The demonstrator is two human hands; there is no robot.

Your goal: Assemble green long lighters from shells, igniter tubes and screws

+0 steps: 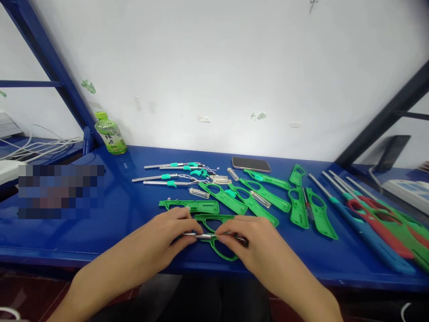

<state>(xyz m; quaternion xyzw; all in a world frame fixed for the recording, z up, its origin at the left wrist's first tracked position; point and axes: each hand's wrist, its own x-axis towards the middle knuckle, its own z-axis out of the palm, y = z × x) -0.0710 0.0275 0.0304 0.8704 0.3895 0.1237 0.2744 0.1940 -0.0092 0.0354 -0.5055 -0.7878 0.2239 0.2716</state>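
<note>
My left hand (169, 235) pinches a thin metal lighter tube (205, 236) between thumb and fingers, low over the front of the table. At the tube's right end, my right hand (246, 235) is closed on its end fitting, which the fingers mostly hide. Right under the hands lie a green lighter casing half (226, 257) and another green casing half (214, 217), both partly covered. Just beyond is one more green casing piece (201, 206). Further back lie several metal tubes with teal triggers (167, 176) and thin wires, beside clear fuel tanks (199, 193).
Several green casing halves (298, 208) spread to the right. Whole long-nosed lighters (372, 232) in blue, red and green pile up at the far right. A phone (251, 164) lies by the wall, and a green-labelled bottle (110, 134) stands at the back left of the blue table (134, 210).
</note>
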